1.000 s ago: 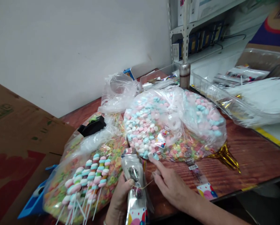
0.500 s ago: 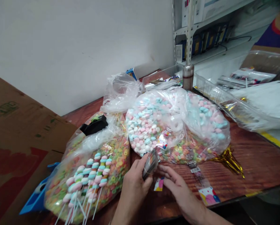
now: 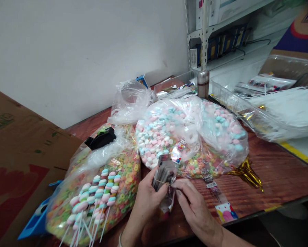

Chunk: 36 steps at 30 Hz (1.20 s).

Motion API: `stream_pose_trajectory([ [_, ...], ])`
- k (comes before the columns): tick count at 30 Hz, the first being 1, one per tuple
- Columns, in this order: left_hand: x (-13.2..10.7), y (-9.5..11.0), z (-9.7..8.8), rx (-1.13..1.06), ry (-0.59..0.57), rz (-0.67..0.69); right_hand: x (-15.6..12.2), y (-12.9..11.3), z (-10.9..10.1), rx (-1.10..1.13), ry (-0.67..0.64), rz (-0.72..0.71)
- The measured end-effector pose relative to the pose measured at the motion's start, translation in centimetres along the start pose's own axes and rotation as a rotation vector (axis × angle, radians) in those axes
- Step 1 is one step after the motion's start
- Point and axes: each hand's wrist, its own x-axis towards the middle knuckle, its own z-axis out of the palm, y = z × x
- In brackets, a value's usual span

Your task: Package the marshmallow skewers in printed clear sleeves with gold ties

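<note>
Left hand closes around a bundle of foil-backed candy packets, thumb across its front, holding it upright over the table at lower middle of the frame. Right hand is drawn narrow, its fingertips pinched at a thin elastic band that crosses the bundle. We read the left grip as steadying the stack, giving the right fingers something fixed to work against. A printed card hangs below the bundle. Just behind the hands, at centre, a clear bag of pastel marshmallows and fruit-ring cereal lies flat on a wood-grain table. A second bag, lower left, carries skewered twisted marshmallows on top, and a black tape dispenser sits near its neck, apparently weighing the plastic down. Upper right, a clear plastic tray holds packets and white sheeting, with a steel flask near it. Cardboard leans in at left.
</note>
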Motion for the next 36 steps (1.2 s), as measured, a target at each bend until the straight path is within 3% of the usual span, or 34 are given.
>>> stream_pose_trajectory([
  [5,-0.3,-1.0,0.2,-0.385,-0.125,-0.24,0.9,0.4,0.9,-0.084,0.065,0.111],
  [8,-0.8,-1.8,0.3,-0.554,-0.196,-0.249,1.3,1.0,1.0,-0.081,0.09,0.119],
  [15,-1.4,-2.8,0.3,-0.767,-0.239,-0.309,1.4,0.6,-0.2,-0.172,-0.047,-0.052],
  [22,-1.0,-3.4,-0.9,-0.429,-0.064,-0.212,-0.1,0.1,-1.0,-0.415,-0.305,-0.204],
  [25,-1.1,-2.5,-1.2,-0.241,-0.022,-0.185,0.3,-0.3,-1.0,-0.403,-0.186,-0.182],
  [29,-1.2,-1.1,-0.8,-0.084,-0.052,-0.106,2.3,-0.9,-0.5,-0.446,-0.055,-0.166],
  [36,-1.5,-1.0,-0.1,0.082,0.008,-0.038,2.6,-0.5,0.1,-0.443,-0.177,-0.169],
])
